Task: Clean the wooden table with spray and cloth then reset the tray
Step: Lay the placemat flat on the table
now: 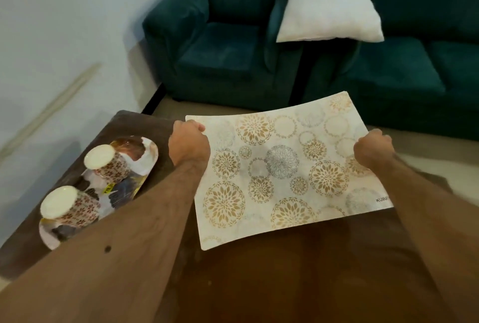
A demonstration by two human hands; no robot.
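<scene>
A: Entry, head view; both hands on the placemat (282, 167); left hand (188, 141) grips its left edge, right hand (373, 148) grips its right edge; fingers of each curled round the edge, thumbs mostly hidden.

B: Mat flat or lifted?

A: Judged lifted; it sags slightly between the hands and its far corners hang over the floor beyond the surface (259, 284); whether the near edge touches the wood, cannot tell.

B: Tray position?

A: Tray (151, 157) sits at the left end of the surface, partly behind the left forearm; 2 patterned cups (108, 163) stand on it upside down, 1 behind the other.

B: Spray and cloth?

A: Neither in view; no wet streaks legible on the dark wood.

B: Progress, then?

A: Cannot fix it firmly; mat in hand suggests either clearing ahead of the wipe or relaying after it; tray off to the side reads as not yet reset; judged remaining: at least seating the mat and returning the tray with its 2 cups.

B: Background?

A: Green sofa (233, 37) with 1 white cushion (329, 4).
</scene>
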